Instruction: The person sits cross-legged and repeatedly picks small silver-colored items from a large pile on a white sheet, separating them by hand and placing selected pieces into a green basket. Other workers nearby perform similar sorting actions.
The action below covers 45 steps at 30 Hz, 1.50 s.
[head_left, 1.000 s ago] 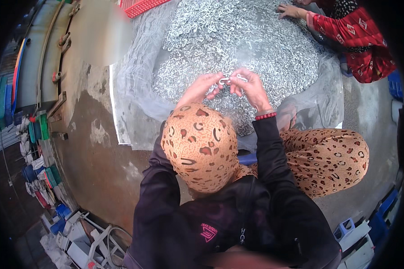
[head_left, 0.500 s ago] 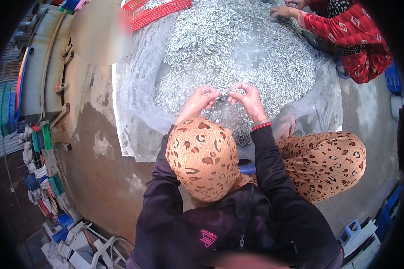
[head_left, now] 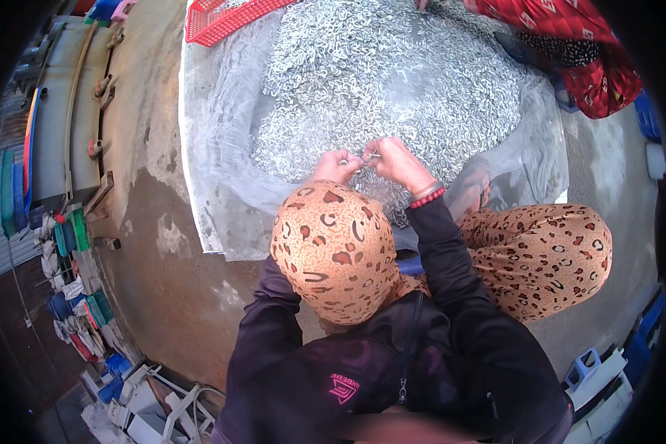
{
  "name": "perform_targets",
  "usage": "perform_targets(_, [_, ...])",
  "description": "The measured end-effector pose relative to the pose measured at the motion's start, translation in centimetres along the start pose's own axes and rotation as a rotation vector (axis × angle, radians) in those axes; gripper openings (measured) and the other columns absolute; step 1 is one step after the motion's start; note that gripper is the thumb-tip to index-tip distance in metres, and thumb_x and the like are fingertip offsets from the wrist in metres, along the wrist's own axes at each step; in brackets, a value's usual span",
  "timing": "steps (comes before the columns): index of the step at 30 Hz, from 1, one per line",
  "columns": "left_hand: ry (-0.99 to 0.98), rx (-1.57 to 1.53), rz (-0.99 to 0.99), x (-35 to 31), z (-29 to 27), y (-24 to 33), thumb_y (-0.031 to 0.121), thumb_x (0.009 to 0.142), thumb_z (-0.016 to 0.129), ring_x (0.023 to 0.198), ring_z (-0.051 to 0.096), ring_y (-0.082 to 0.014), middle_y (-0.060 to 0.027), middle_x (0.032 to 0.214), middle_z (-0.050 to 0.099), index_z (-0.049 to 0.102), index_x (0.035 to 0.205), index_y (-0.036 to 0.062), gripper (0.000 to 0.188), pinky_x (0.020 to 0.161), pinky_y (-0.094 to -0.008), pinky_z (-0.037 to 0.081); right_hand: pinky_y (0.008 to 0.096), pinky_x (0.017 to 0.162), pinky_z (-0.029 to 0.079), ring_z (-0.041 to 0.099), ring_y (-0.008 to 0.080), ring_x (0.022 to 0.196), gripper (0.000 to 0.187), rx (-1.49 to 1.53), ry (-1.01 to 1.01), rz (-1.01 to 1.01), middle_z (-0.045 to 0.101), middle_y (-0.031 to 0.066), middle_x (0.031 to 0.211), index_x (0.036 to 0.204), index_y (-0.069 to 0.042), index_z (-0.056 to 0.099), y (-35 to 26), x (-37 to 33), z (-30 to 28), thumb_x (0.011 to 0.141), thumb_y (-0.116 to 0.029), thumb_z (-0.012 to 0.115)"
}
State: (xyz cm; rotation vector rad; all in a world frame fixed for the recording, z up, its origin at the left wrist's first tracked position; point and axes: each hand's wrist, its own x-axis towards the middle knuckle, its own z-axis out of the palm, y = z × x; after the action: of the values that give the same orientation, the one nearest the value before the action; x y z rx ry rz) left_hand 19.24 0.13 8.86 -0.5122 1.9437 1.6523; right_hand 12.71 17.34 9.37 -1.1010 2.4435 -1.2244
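Observation:
A wide heap of small silvery curled pieces that look like little fish (head_left: 325,92) lies spread on a pale mesh net (head_left: 233,140). At the near edge of the heap, my left hand (head_left: 338,167) is closed in a pinch with a pale bit at its fingertips. Close beside it, my right hand (head_left: 397,163), with a red beaded bracelet (head_left: 428,197) at the wrist, pinches a small silvery fish. The fingertips of both hands meet or nearly meet; details between them are too small to make out.
A red plastic basket (head_left: 233,22) stands at the far left of the net. Across the heap at far right sits a person in a red patterned sleeve (head_left: 547,18). My bent knees (head_left: 333,251) in spotted cloth flank the near edge. Crates and tanks line the left.
My hands have come closer together, the right one moving left toward the left one. The co-worker's hands have mostly slipped out of the top of the view. The whole view has shifted slightly.

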Motion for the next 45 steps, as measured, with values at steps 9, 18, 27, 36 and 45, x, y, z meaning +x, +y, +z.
perform_targets(9, [0.240,-0.073,0.331,1.2,0.4,0.9,0.018,0.091,0.059,0.046,0.036,-0.0032,0.0034,0.058,0.045,0.060,0.095,0.0034,0.015,0.041,-0.0196,0.028,0.0248,0.042,0.042,0.056,0.0100,0.045,0.015,0.679,-0.039,0.607,0.062,0.0078,0.058,0.089,0.001,0.063,-0.9,0.4,-1.2,0.077,-0.005,0.070])
perform_targets(18, [0.253,-0.770,0.274,2.4,-1.8,1.2,0.012,0.093,0.054,0.060,0.044,-0.0062,-0.0016,0.075,0.051,0.058,0.101,0.0033,0.012,0.045,-0.0171,0.033,0.0199,0.045,0.041,0.058,0.0093,0.056,0.018,1.149,0.006,0.519,0.066,0.0088,0.080,0.099,0.005,0.064,-0.1,0.0,0.0,0.089,-0.008,0.057])
perform_targets(27, [-0.027,-0.738,0.166,1.5,-0.8,3.0,0.031,0.094,0.055,0.067,0.051,-0.0092,-0.0044,0.088,0.054,0.053,0.096,0.0065,0.025,0.041,-0.0164,0.035,0.0179,0.051,0.039,0.057,0.0090,0.065,0.027,1.467,0.192,0.572,0.064,0.0061,0.084,0.112,0.005,0.060,1.4,-0.4,-0.3,0.091,-0.010,0.057])
perform_targets(36, [0.061,-0.476,0.098,2.3,-1.3,3.6,0.022,0.094,0.054,0.049,0.045,-0.0067,-0.0022,0.068,0.053,0.056,0.088,0.0028,0.020,0.036,-0.0183,0.029,0.0198,0.050,0.040,0.058,0.0102,0.061,0.021,1.301,0.366,0.554,0.065,0.0090,0.082,0.104,0.006,0.063,1.9,0.0,0.5,0.086,-0.005,0.062])
perform_targets(45, [0.204,-0.144,0.111,1.1,-1.0,3.3,0.025,0.091,0.060,0.046,0.046,-0.0064,-0.0004,0.060,0.053,0.058,0.078,0.0031,0.025,0.036,-0.0208,0.030,0.0219,0.051,0.044,0.059,0.0095,0.059,0.014,0.831,0.216,0.529,0.066,0.0072,0.080,0.094,0.001,0.068,0.6,0.0,0.2,0.083,-0.007,0.066])
